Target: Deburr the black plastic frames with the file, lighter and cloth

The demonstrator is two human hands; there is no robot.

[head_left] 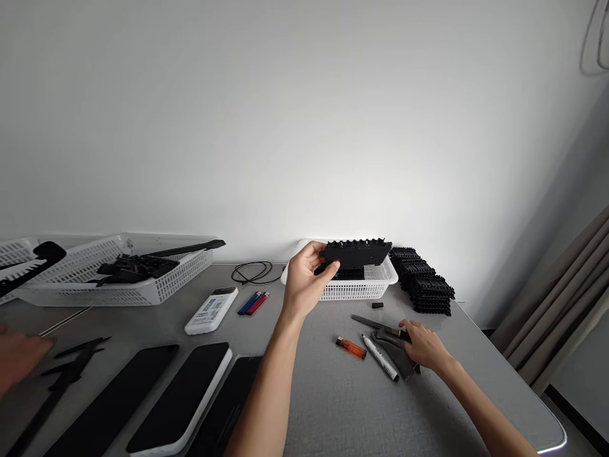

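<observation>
In the head view, my left hand (307, 279) pinches a flat black plastic strip (356, 255) with a toothed upper edge, thumb on its near face. The strip is raised in front of a white perforated basket (354, 292) that has similar black pieces inside. At the right, my right hand (423, 343) has its fingers closed on the black-and-yellow handle of a narrow-bladed tool (373, 324); whether it is scissors or a knife I cannot tell. Beneath the tool lies a crumpled dark item (399, 358). A white marker (380, 358) and an orange lighter (351, 348) lie beside it.
Stacked black toothed strips (425, 282) stand right of the basket, with a small black cap (377, 305) before them. Leftward are two lighters (254, 303), a cable (254, 273), a white device (212, 311), phones (183, 393), calipers (71, 368), a larger basket (137, 293) and another person's blurred hand (21, 358).
</observation>
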